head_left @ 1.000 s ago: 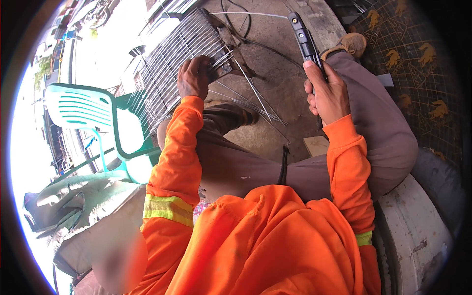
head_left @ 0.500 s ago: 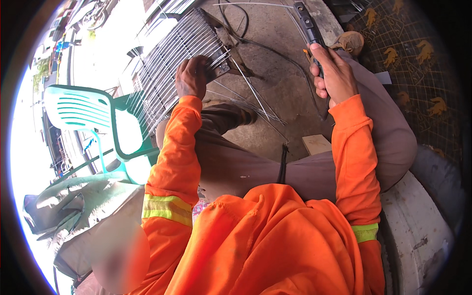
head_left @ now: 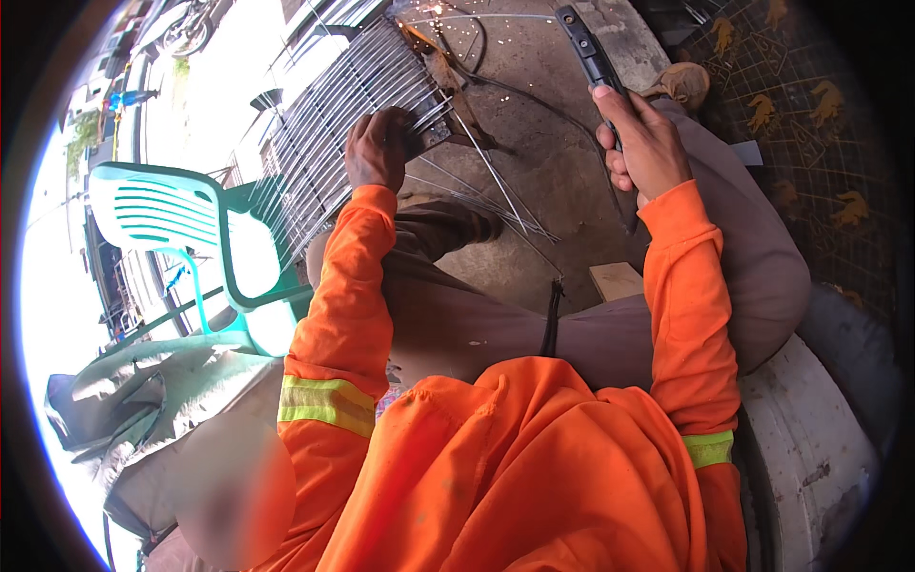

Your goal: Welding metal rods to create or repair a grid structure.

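Observation:
My right hand (head_left: pixel 646 143) is wrapped round a black welding electrode holder (head_left: pixel 586 48), tilted up and to the left. From its jaws a thin welding rod (head_left: pixel 505 15) runs left toward the far end of a grille of thin metal rods (head_left: pixel 329 124). Bright sparks (head_left: pixel 437 10) fly at that end. My left hand (head_left: pixel 378 148) is closed over the grille's right side, its fingers curled among the rods and partly hidden. Beside those fingers is a dark metal block (head_left: pixel 429 133) under the rod ends.
Loose metal rods (head_left: pixel 496 186) lie on the concrete floor between my legs. A black cable (head_left: pixel 534 100) curves across the floor. A green plastic chair (head_left: pixel 224 229) stands at the left, a wooden piece (head_left: pixel 616 281) near my right knee. Patterned dark sheeting (head_left: pixel 810 143) lies at the right.
Sparks have appeared at the grille's far end. The holder's tip has shifted slightly left with the welding rod. My left hand keeps nearly the same place on the grille.

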### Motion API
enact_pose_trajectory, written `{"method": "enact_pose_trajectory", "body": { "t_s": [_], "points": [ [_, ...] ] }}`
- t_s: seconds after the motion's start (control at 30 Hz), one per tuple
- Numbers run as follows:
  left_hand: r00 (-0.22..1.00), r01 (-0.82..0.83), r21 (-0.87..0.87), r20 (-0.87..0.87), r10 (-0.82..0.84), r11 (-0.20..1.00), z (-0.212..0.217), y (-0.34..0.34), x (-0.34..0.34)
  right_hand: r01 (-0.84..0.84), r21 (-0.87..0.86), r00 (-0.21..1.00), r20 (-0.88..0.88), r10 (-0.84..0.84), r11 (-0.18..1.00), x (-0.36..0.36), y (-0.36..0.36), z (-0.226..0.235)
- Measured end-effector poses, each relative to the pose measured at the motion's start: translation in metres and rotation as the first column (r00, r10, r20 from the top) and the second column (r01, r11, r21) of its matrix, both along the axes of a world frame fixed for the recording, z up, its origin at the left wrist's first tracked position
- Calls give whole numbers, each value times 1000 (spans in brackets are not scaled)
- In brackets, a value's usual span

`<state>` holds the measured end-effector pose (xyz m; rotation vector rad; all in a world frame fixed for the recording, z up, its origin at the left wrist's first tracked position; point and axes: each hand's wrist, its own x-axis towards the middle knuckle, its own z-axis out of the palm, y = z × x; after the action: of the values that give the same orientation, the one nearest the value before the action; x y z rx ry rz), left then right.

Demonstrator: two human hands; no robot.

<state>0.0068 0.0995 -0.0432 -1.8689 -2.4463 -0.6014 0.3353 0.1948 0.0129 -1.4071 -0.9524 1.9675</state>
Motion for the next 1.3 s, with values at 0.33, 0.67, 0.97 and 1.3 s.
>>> {"method": "enact_pose_trajectory", "body": {
  "t_s": [0.33,0.67,0.97,1.3],
  "points": [
    [999,-15,-43,34,17,999,1,-4,2,-54,235,971,238,-3,971,17,-28,16],
    [1000,-5,-30,15,6,1000,3,-2,1,-102,384,928,369,-51,918,98,-137,47],
    [1000,-4,-6,-1,4,1000,0,-1,4,-128,377,935,355,-15,917,95,-130,31],
    [1000,14,3,-6,-14,1000,0,-1,0,-184,423,931,364,20,887,93,-130,26]
  ]
}}
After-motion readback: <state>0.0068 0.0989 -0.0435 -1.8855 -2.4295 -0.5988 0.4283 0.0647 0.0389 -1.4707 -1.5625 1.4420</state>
